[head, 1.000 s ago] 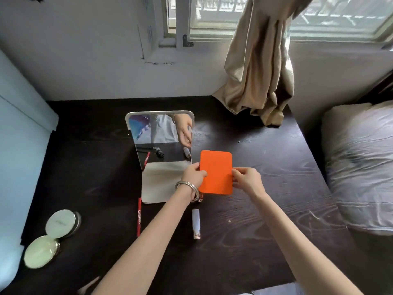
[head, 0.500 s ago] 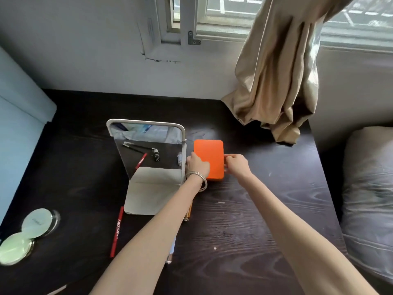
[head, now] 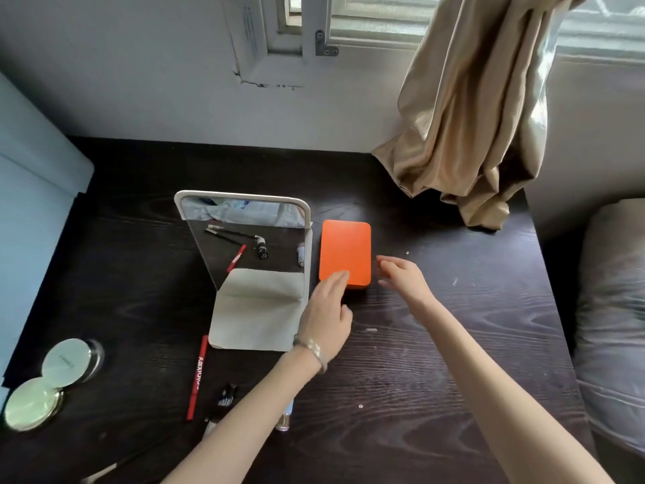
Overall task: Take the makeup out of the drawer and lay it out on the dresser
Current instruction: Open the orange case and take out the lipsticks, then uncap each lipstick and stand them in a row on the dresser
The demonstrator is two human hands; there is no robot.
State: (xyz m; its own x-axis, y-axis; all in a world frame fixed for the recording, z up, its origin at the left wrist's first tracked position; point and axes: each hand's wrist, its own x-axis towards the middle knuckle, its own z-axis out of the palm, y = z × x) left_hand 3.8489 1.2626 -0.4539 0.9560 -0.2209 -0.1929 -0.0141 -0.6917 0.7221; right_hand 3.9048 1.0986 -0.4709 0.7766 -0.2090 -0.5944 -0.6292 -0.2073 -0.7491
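Head view looks down on a dark bench (head: 453,361) under a window. At its left edge two round compacts (head: 52,382) lie overlapping, lids up, kept out of the working middle. Right of them a red pencil (head: 196,379) lies lengthwise beside the mirror's base, with a small dark item (head: 227,395) and a pale tube (head: 286,413) near the front edge, the tube partly hidden by the left forearm. A folding mirror (head: 244,246) stands propped on its flap in the middle, tilted back so it faces the person; the pencil and other pieces show in its glass.

Just beside the mirror's right side an orange case (head: 345,251) lies flat, squared up with it, which reads as deliberate tidy placing. The left hand (head: 326,316), with a bangle at the wrist, is relaxed and grasps nothing; its straight fingertips (head: 340,275) reach over the case's near left corner, though touch cannot be confirmed. The right hand (head: 401,277) hovers just beside the case's near right corner, fingers loosely spread, empty and apart from it. Both hands look released from the case, so this piece seems set down. No drawer is in view. A tan curtain (head: 471,117) hangs onto the far right corner, and grey bedding (head: 614,309) lies beyond the right edge.
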